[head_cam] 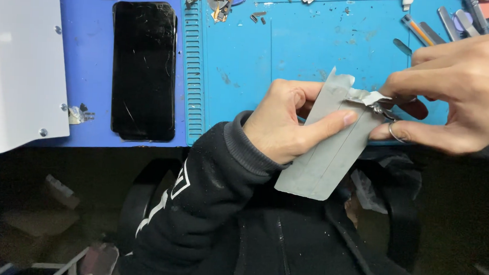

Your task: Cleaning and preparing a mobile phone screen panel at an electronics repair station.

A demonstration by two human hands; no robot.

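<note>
My left hand (286, 123) grips a flat grey rectangular sheet (326, 157), thumb pressed across its face, holding it tilted over the table's front edge. My right hand (461, 92) pinches a crumpled strip of silvery film (364, 96) at the sheet's top corner, with what looks like a small metal tool (391, 116) held between the fingers. The film is lifted a little off the sheet. A black sleeve covers my left forearm.
A phone with a cracked black screen (144, 70) lies on the blue surface (85, 64) at left. A teal work mat (292, 46) carries small parts and screws at its top. Several hand tools (453, 23) lie at the top right. A white panel (17, 61) stands far left.
</note>
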